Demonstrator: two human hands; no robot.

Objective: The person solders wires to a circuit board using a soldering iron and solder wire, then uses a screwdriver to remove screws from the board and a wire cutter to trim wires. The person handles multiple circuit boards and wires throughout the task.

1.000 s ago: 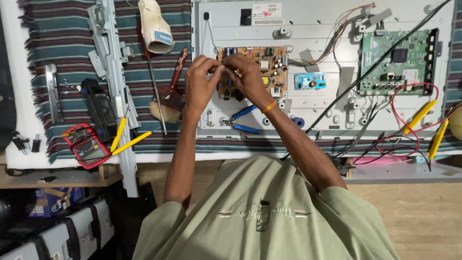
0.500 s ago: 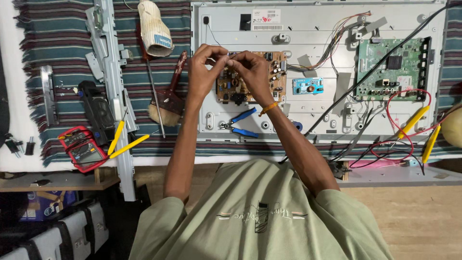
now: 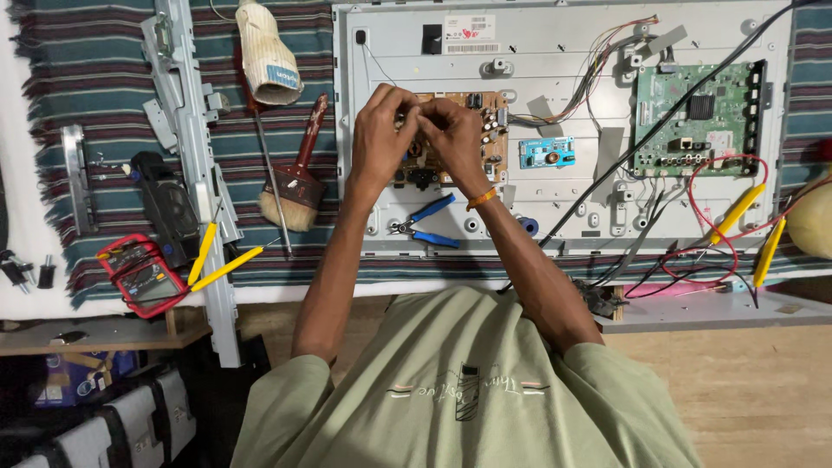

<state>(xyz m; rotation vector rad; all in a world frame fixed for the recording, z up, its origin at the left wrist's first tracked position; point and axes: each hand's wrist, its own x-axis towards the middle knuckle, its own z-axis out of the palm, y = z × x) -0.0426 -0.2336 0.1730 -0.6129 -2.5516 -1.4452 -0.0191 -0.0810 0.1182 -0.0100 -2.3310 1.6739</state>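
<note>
A: Left hand (image 3: 379, 139)?
B: Curled, fingertips drawn together at its two o'clock, meeting the right hand's. Pinching something tiny, perhaps; too small to tell.

A: Right hand (image 3: 452, 134)?
B: Curled likewise, fingers bunched toward ten o'clock, touching the left hand's fingertips. Orange band (image 3: 479, 199) round the wrist. Held thing hidden between the fingers.

A: Below the hands?
B: Brown circuit board (image 3: 490, 130), mounted on the grey metal back panel (image 3: 572, 52), mostly covered by both hands; only its right edge and a strip at six o'clock showing.

A: Nearby tools?
B: Blue-handled pliers (image 3: 425, 224) lying on the panel at six o'clock of the hands, near but apart. Small blue board (image 3: 546, 152) at three o'clock of the brown one. Green circuit board (image 3: 698, 121) farther at three o'clock, well apart, with red wire (image 3: 724, 208) looping below it.

A: And off the panel?
B: At nine o'clock, on the striped cloth (image 3: 87, 69): brush (image 3: 296, 186) with a reddish handle, thin screwdriver (image 3: 270, 173) just beside it, yellow probes (image 3: 212, 260), red meter (image 3: 139, 273) at eight o'clock.
</note>
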